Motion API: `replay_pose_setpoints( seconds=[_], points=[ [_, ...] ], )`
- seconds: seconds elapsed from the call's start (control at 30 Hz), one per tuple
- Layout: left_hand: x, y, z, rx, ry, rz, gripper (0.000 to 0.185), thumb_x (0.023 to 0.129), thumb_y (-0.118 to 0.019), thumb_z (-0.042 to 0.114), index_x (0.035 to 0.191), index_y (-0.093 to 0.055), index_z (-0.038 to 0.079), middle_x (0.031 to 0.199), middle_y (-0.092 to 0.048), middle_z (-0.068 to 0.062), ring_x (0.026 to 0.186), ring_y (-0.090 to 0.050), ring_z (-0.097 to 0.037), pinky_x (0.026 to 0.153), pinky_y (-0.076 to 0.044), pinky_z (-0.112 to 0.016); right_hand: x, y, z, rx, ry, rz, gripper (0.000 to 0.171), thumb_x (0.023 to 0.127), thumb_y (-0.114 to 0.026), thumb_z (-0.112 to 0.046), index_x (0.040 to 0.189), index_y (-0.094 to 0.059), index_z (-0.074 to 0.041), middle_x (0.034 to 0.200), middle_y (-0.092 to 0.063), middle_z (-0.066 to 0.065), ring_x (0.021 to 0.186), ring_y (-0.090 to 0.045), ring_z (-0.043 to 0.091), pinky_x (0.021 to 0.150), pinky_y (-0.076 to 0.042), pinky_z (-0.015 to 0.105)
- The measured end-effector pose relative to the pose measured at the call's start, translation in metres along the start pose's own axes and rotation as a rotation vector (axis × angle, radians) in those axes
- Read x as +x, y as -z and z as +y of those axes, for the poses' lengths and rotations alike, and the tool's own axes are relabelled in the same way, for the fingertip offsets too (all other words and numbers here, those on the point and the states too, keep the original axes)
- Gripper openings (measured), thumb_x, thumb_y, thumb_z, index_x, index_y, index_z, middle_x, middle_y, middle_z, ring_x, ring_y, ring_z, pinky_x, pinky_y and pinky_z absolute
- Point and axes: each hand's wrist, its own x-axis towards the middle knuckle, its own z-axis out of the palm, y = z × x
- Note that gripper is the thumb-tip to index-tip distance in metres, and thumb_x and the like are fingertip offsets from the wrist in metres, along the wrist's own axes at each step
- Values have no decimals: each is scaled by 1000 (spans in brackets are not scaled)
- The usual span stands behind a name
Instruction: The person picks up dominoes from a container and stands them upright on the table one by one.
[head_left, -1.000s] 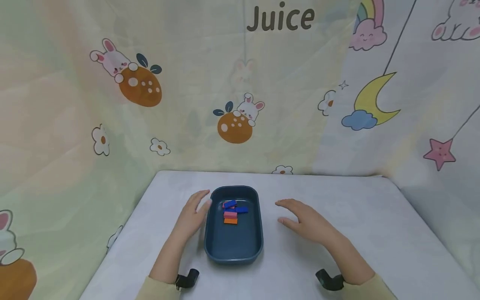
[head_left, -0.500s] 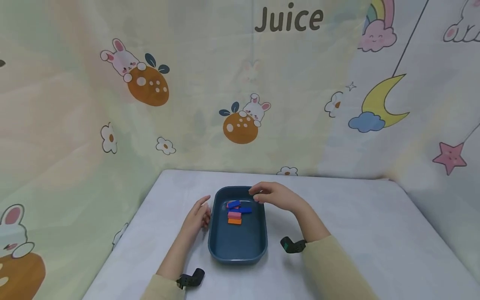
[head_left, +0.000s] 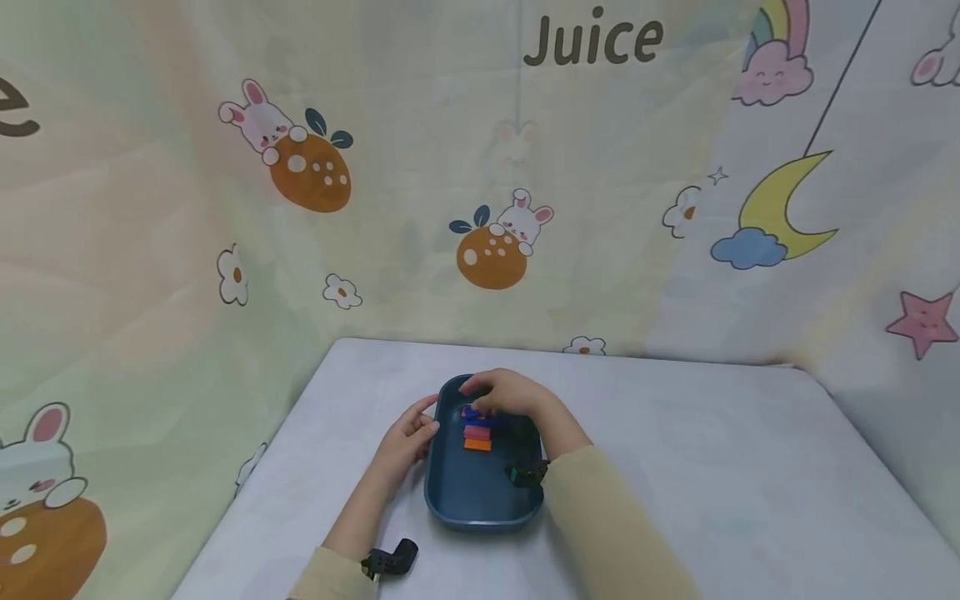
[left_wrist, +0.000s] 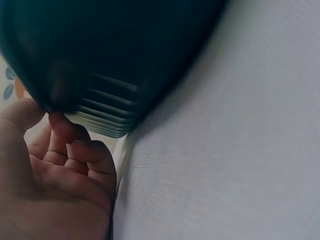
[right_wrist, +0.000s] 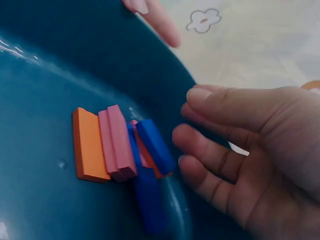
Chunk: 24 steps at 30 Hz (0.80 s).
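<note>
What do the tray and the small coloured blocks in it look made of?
The dark blue tray looks like moulded plastic, semi-glossy: it shows light glints inside and stepped ridges under its rim in the left wrist view. The blocks look matte, with flat faces and uniform colour; painted wood, foam or plastic, I cannot tell which.

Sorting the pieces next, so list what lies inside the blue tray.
Inside the blue tray lie an orange block, a pink block and blue blocks, with a reddish piece mostly hidden beneath. The right hand covers part of them from above.
</note>
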Motion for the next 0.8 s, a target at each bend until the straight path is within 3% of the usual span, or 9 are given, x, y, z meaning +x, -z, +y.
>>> replay_pose_setpoints(
  seconds=[0.2, 0.37, 0.53, 0.8],
  points=[
    [1, -1, -1, -20, -1, -10, 44, 98, -61, 27, 141, -51, 32, 104, -59, -15, 75, -52, -18, 66, -45, -27, 6, -10, 2, -36, -81, 19, 34, 92, -67, -20, 127, -66, -20, 120, -68, 1, 88, -65, 18, 88, -55, 42],
    [2, -1, -1, -23, 0, -6, 44, 99, -60, 25, 142, -51, 31, 102, -59, -13, 75, -52, -18, 66, -46, -27, 10, -17, 3, -88, -65, 65, 32, 91, -69, -16, 123, -68, -15, 117, -70, 3, 86, -65, 18, 89, -55, 41],
    [3, -3, 1, -17, 14, -4, 45, 99, -60, 25, 142, -50, 31, 101, -59, -9, 76, -53, -19, 67, -46, -28, 12, -22, 7, -203, -59, 104, 25, 89, -72, -17, 114, -73, -18, 107, -71, 0, 90, -62, 18, 96, -52, 44],
    [0, -4, 1, -16, 16, 13, 45, 97, -62, 28, 141, -52, 31, 101, -60, -11, 75, -53, -19, 66, -46, -27, 10, -25, 3, -314, -40, 70, 24, 87, -74, -16, 111, -73, -17, 105, -71, 0, 90, -60, 16, 96, -52, 42]
  ],
)
